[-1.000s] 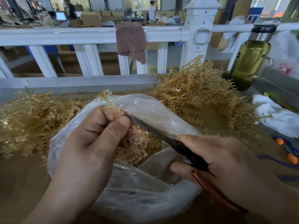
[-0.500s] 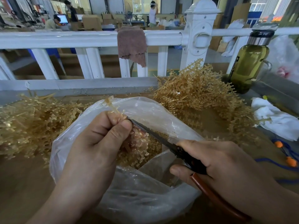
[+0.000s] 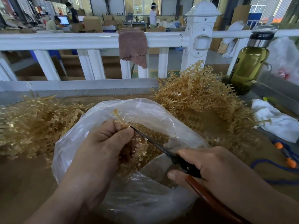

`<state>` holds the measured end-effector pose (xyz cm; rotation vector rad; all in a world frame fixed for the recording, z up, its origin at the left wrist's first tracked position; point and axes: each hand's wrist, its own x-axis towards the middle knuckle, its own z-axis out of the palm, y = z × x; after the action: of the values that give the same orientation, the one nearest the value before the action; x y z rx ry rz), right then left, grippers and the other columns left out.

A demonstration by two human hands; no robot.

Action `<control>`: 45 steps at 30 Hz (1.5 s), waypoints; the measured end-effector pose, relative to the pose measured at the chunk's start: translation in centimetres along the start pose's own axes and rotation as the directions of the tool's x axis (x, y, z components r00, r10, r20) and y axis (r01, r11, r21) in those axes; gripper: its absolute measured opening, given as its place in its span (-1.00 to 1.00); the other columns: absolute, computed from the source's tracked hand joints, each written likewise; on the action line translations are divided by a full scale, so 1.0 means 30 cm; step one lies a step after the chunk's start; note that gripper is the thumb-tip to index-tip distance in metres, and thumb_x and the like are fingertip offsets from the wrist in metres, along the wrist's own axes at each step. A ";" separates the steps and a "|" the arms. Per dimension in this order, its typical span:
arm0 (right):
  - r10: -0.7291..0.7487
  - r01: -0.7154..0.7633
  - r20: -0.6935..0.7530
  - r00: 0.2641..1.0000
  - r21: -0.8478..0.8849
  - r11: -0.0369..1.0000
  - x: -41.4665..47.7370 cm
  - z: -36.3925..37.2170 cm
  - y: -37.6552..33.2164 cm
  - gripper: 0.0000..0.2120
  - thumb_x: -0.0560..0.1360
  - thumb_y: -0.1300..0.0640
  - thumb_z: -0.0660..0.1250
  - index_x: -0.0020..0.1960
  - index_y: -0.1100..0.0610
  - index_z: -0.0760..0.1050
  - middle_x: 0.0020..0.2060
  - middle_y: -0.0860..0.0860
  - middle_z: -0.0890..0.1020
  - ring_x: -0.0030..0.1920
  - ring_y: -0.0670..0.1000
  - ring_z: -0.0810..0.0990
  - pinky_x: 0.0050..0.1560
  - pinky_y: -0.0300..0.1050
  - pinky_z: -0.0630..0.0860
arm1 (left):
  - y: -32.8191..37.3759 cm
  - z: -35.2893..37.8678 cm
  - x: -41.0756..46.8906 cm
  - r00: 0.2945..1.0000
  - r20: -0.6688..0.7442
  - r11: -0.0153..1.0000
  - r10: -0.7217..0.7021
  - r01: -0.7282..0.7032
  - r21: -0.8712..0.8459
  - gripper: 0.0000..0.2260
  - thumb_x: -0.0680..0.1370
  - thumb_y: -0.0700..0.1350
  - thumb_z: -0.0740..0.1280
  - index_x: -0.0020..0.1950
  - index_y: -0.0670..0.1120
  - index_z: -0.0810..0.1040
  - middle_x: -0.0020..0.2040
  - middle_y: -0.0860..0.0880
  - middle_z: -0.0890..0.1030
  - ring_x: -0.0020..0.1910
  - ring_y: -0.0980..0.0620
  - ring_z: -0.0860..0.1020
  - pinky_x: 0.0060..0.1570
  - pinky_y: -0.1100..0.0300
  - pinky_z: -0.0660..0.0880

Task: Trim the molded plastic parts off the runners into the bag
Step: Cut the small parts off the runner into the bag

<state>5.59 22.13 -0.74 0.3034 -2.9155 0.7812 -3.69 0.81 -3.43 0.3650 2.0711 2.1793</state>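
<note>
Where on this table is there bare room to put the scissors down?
Bare tabletop sits near left, between the left pile and the bag. A smaller patch lies amid the right pile. The right is crowded: cloth, cord, bottle.

Brown worktop (image 3: 24,183) heaped with amber moulded runners.
A clear plastic bag (image 3: 145,204) sits open in the middle. The left heap of runners (image 3: 32,126) lies beside it, and the taller right heap of runners (image 3: 199,97) lies behind it. At the far right are a white cloth (image 3: 278,123), a blue cord with orange beads (image 3: 291,162) and an upright bottle of olive liquid (image 3: 249,68).
</note>
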 end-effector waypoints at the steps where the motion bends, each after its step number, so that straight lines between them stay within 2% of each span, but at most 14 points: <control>1: 0.002 -0.002 -0.001 1.000 0.006 1.000 0.000 0.003 0.003 -0.75 0.45 -0.35 0.20 -0.21 -0.20 0.42 -0.40 -0.20 0.53 -0.32 -0.18 0.56 -0.35 -0.35 0.36 | -0.001 -0.001 0.001 1.000 -0.002 1.000 -0.002 0.002 -0.007 -0.79 0.56 -0.03 0.40 -0.27 -0.03 0.57 -0.41 0.03 0.51 -0.46 0.10 0.45 -0.33 0.10 0.38; 4: 0.004 -0.004 -0.010 1.000 0.021 1.000 -0.001 0.011 0.007 -0.62 0.43 -0.39 0.17 -0.09 -0.11 0.52 -0.35 -0.14 0.58 -0.29 -0.14 0.58 -0.33 -0.28 0.43 | 0.004 -0.003 0.001 1.000 -0.011 1.000 0.011 -0.011 -0.029 -0.80 0.51 0.01 0.41 -0.24 -0.06 0.58 -0.34 -0.10 0.58 -0.39 0.02 0.50 -0.27 0.06 0.40; 6: -0.008 0.009 -0.017 1.000 0.039 0.999 0.000 0.014 0.008 -0.62 0.44 -0.38 0.22 -0.08 -0.09 0.53 -0.34 -0.15 0.57 -0.29 -0.15 0.58 -0.33 -0.30 0.42 | 0.004 -0.001 0.002 0.999 -0.021 0.999 0.031 -0.032 -0.039 -0.79 0.47 0.04 0.41 -0.22 -0.10 0.58 -0.28 -0.20 0.62 -0.35 -0.05 0.52 -0.27 0.04 0.44; 9: -0.005 0.005 0.000 1.000 0.067 0.998 0.006 0.015 0.011 -0.63 0.45 -0.36 0.25 -0.07 -0.07 0.52 -0.31 -0.13 0.61 -0.28 -0.14 0.60 -0.30 -0.26 0.44 | 0.001 0.004 0.008 0.997 -0.055 0.997 0.060 -0.063 -0.047 -0.87 0.45 -0.06 0.49 -0.24 -0.04 0.60 -0.35 -0.12 0.62 -0.43 0.02 0.54 -0.45 0.21 0.48; 11: -0.001 0.001 -0.001 1.000 0.091 0.996 0.008 0.014 0.017 -0.64 0.47 -0.36 0.26 -0.07 -0.07 0.50 -0.32 -0.09 0.59 -0.30 -0.12 0.58 -0.30 -0.22 0.42 | 0.001 0.001 0.008 0.994 -0.073 0.996 0.081 -0.084 -0.040 -0.84 0.36 0.00 0.53 -0.24 -0.02 0.59 -0.37 -0.09 0.62 -0.46 0.03 0.54 -0.47 0.23 0.48; 14: 0.025 -0.024 -0.007 1.000 0.136 0.990 0.005 0.003 0.023 -0.61 0.47 -0.38 0.26 0.03 -0.07 0.50 -0.26 -0.05 0.58 -0.28 -0.12 0.58 -0.28 -0.19 0.41 | -0.004 -0.011 0.013 0.991 -0.094 0.995 0.094 -0.097 -0.031 -0.69 0.36 0.19 0.44 -0.17 -0.04 0.59 -0.27 -0.16 0.66 -0.35 -0.09 0.61 -0.30 -0.01 0.54; 16: 0.039 -0.037 -0.003 0.999 0.175 0.984 0.002 -0.005 0.024 -0.57 0.45 -0.41 0.25 0.13 -0.14 0.48 -0.18 -0.08 0.61 -0.22 -0.16 0.60 -0.22 -0.20 0.46 | -0.009 -0.015 0.017 0.991 -0.108 0.994 0.085 -0.092 -0.060 -0.67 0.40 0.20 0.43 -0.12 -0.06 0.58 -0.18 -0.21 0.67 -0.23 -0.16 0.64 -0.18 -0.20 0.62; 18: 0.042 -0.040 -0.005 0.999 0.205 0.978 0.000 -0.009 0.019 -0.55 0.41 -0.44 0.25 0.17 -0.21 0.47 -0.13 -0.14 0.61 -0.20 -0.19 0.60 -0.20 -0.26 0.47 | -0.005 -0.012 0.016 0.988 -0.113 0.991 0.105 -0.114 -0.072 -0.69 0.43 0.18 0.44 -0.12 -0.05 0.57 -0.13 -0.25 0.65 -0.15 -0.17 0.63 0.02 -0.40 0.54; 19: 0.042 -0.039 -0.012 0.999 0.203 0.978 -0.002 -0.009 0.014 -0.54 0.39 -0.45 0.25 0.17 -0.24 0.46 -0.12 -0.17 0.60 -0.20 -0.20 0.60 -0.20 -0.29 0.47 | -0.001 -0.010 0.014 0.984 -0.119 0.987 0.131 -0.140 -0.074 -0.71 0.44 0.17 0.45 -0.13 -0.04 0.58 -0.13 -0.22 0.65 -0.13 -0.15 0.62 0.10 -0.42 0.51; 21: 0.043 -0.037 -0.032 0.999 0.167 0.985 -0.006 -0.009 0.006 -0.51 0.35 -0.47 0.23 0.18 -0.27 0.44 -0.08 -0.22 0.59 -0.15 -0.21 0.60 -0.11 -0.31 0.49 | 0.007 -0.007 0.011 0.976 -0.120 0.977 0.181 -0.192 -0.090 -0.76 0.43 0.14 0.46 -0.15 -0.03 0.61 -0.15 -0.13 0.66 -0.14 -0.08 0.62 0.14 -0.28 0.53; 25: 0.033 -0.029 -0.059 0.998 0.080 0.996 -0.008 -0.007 -0.002 -0.47 0.31 -0.47 0.17 0.21 -0.29 0.37 0.04 -0.32 0.53 -0.01 -0.26 0.56 0.06 -0.34 0.42 | 0.026 0.007 0.003 0.965 -0.085 0.954 0.250 -0.260 -0.148 -0.84 0.39 0.07 0.46 -0.18 0.01 0.63 -0.21 -0.05 0.65 -0.24 0.05 0.60 -0.17 0.14 0.58; 27: 0.022 -0.020 -0.065 0.998 0.031 0.999 -0.007 -0.007 -0.003 -0.45 0.31 -0.46 0.16 0.24 -0.28 0.36 0.06 -0.35 0.52 0.00 -0.28 0.54 0.05 -0.37 0.42 | 0.033 0.015 0.000 0.958 -0.090 0.942 0.272 -0.284 -0.178 -0.84 0.36 0.03 0.47 -0.16 -0.02 0.62 -0.16 -0.10 0.64 -0.26 0.03 0.59 -0.26 0.22 0.56; 35: -0.005 -0.001 -0.121 0.993 -0.051 0.999 -0.012 -0.023 -0.015 -0.58 0.41 -0.40 0.20 0.16 -0.24 0.49 -0.19 -0.27 0.60 -0.17 -0.23 0.56 -0.05 -0.36 0.45 | 0.030 0.015 -0.006 0.945 -0.075 0.938 0.317 -0.325 -0.118 -0.89 0.41 0.07 0.43 -0.19 0.05 0.60 -0.28 -0.04 0.61 -0.29 0.05 0.57 -0.23 0.20 0.54; 45: -0.034 0.023 -0.166 0.986 -0.071 0.997 -0.013 -0.025 -0.015 -0.59 0.42 -0.37 0.23 0.18 -0.23 0.50 -0.21 -0.27 0.59 -0.21 -0.24 0.56 -0.12 -0.31 0.47 | 0.027 0.024 -0.014 0.940 -0.065 0.941 0.334 -0.337 -0.042 -0.83 0.44 0.10 0.41 -0.17 0.01 0.60 -0.30 -0.06 0.62 -0.28 0.01 0.60 -0.23 0.16 0.56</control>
<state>6.11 22.19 0.07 0.2594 -2.7676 0.6662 -3.05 1.37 -2.64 0.7060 2.1058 2.4513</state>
